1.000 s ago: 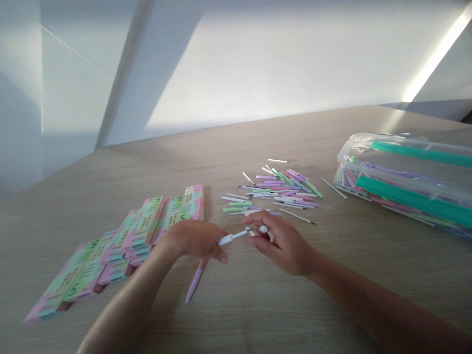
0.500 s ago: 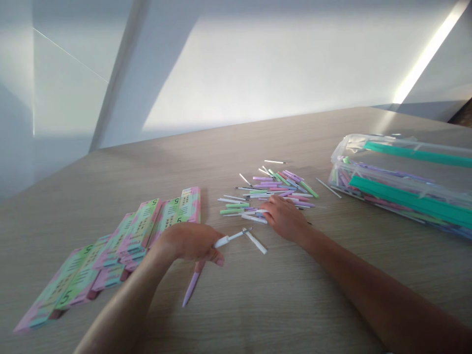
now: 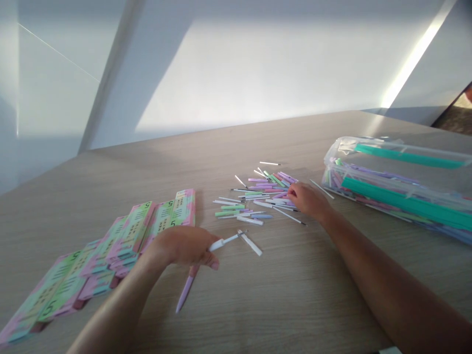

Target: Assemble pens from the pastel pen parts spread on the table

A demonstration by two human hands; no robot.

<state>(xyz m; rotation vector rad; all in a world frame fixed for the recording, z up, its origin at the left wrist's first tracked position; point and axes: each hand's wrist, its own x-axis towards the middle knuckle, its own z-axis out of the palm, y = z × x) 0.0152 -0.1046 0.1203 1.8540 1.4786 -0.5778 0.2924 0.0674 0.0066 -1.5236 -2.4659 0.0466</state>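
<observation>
Left hand [image 3: 184,247] holding pen parts; right hand [image 3: 308,200] at loose pile.
Left grip closed on a white pen section [image 3: 224,241] and a lilac pen barrel [image 3: 187,290]. Right grip curled against the right edge of the pile of pastel pen parts [image 3: 258,196] on the desk [image 3: 295,295]; any hold cannot be confirmed. Clear plastic bag [image 3: 398,191] of pens lies far right; pink-green printed packs [image 3: 136,241] lie left.

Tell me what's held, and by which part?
The left hand grips a lilac pen barrel and a white pen part, each by one end.
</observation>
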